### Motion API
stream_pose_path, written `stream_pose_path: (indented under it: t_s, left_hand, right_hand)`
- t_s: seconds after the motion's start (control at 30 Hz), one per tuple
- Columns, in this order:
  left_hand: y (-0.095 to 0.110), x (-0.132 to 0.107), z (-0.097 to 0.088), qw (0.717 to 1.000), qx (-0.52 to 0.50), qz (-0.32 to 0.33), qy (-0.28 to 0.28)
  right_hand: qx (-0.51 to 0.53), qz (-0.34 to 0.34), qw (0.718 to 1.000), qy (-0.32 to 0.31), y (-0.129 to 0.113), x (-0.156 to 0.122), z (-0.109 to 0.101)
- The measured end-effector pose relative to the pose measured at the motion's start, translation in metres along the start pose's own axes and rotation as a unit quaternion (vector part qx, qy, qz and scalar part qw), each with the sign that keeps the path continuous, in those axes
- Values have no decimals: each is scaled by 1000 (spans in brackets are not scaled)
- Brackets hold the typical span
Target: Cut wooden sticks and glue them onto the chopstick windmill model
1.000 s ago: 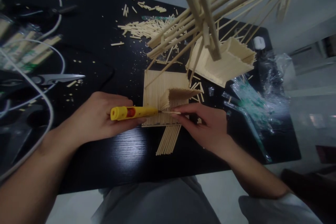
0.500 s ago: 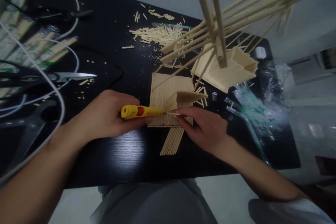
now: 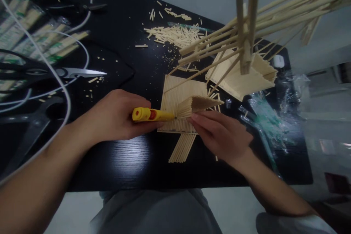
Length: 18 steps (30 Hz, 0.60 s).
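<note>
My left hand (image 3: 120, 115) is closed around a yellow glue gun (image 3: 153, 114), its nozzle pointing right at the base of a small stick wall (image 3: 199, 103). That angled wall of stacked thin wooden sticks stands on a flat panel (image 3: 171, 95) of sticks laid side by side. My right hand (image 3: 219, 131) is pinched at the near corner of the wall, its fingers on a thin wooden stick mostly hidden by them. A bundle of loose sticks (image 3: 182, 148) lies at the panel's front edge, partly beneath it.
A wooden stick frame (image 3: 246, 33) looms at upper right, over a second stick piece (image 3: 227, 75). Cut stick bits (image 3: 175, 36) lie at the back. Scissors (image 3: 82, 72), a white cable (image 3: 59, 84) and packaged sticks (image 3: 33, 40) are left; plastic wrappers (image 3: 267, 113) lie right.
The view has shifted slightly, moving the scene rightward. My right fingers have brought the stick from just in front of the wall up against its near corner. The glue gun stays close beside it.
</note>
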<state>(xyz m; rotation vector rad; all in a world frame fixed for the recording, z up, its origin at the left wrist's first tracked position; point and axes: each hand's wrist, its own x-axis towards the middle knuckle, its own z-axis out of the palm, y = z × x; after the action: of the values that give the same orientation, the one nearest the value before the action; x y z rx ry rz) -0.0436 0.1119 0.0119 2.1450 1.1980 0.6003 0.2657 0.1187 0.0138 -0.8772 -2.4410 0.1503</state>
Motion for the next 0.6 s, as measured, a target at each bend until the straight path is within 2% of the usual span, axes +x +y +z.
stream_pose_path:
  t_s: [0.23,0.6]
  left_hand:
    - [-3,1,3,1000,-5,3,17]
    - [-3,2,5,1000,-3,7,21]
  right_hand:
    - [-10,-68,997,46,1,13,-3]
    - [-10,-45,999,25,-2,13,-4]
